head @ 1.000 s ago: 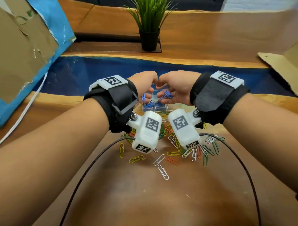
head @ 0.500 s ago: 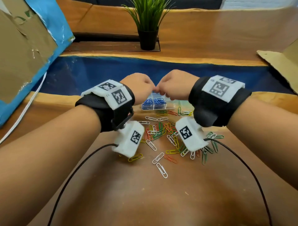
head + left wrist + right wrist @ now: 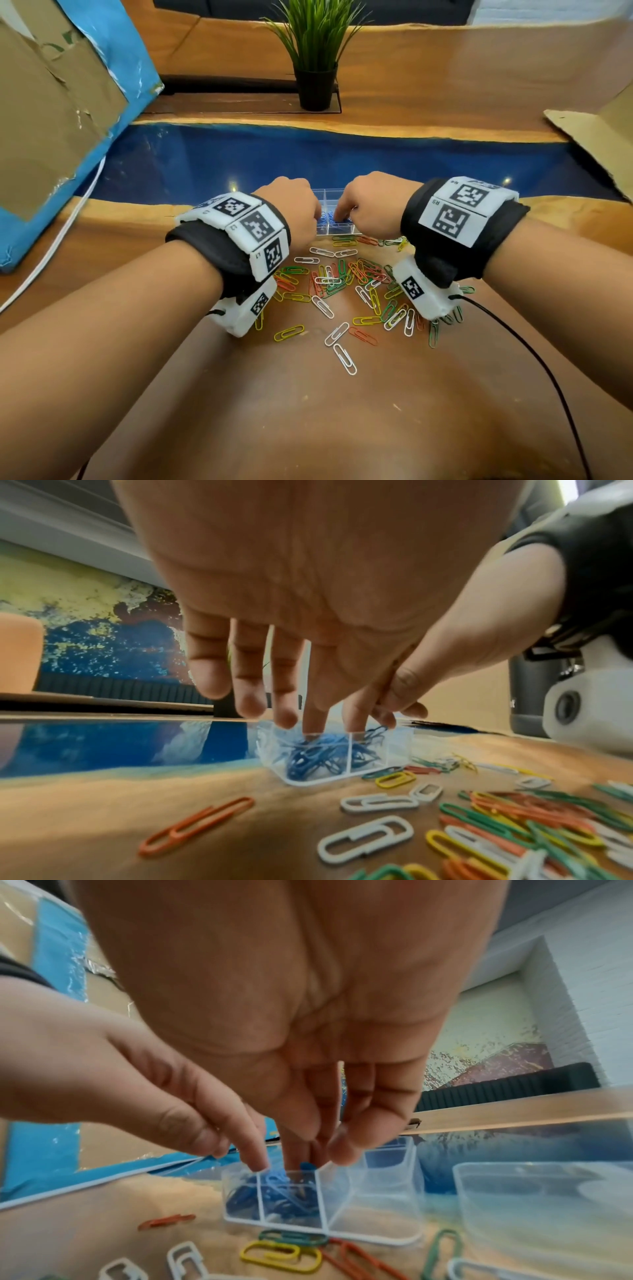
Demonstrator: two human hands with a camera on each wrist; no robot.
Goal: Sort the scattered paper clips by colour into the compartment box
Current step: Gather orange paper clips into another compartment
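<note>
A clear compartment box [image 3: 323, 193] [image 3: 308, 780] [image 3: 377, 1218] stands on the table beyond the scattered clips, with blue paper clips [image 3: 315, 758] [image 3: 277, 1191] in its left compartments. My left hand [image 3: 317, 214] [image 3: 291, 715] hangs over it with straight fingers, its index tip dipped among the blue clips. Beside it, my right hand [image 3: 339, 216] [image 3: 318, 1153] pinches thumb to fingers on a blue clip [image 3: 306, 1165] just above the rim. White, green, yellow and orange clips [image 3: 342, 277] [image 3: 514, 818] lie mixed on the wood in front of the box.
A clear lid or tray [image 3: 548, 1204] lies right of the box. A potted plant [image 3: 315, 68] stands at the back. Cardboard leans at the left [image 3: 51, 102] and right [image 3: 599, 137]. A black cable [image 3: 531, 359] trails from my right wrist, and a white cable [image 3: 51, 246] runs along the left.
Both hands turned palm down and lowered onto the box. The blue clips seen between the fingers a second ago are now down at the compartments.
</note>
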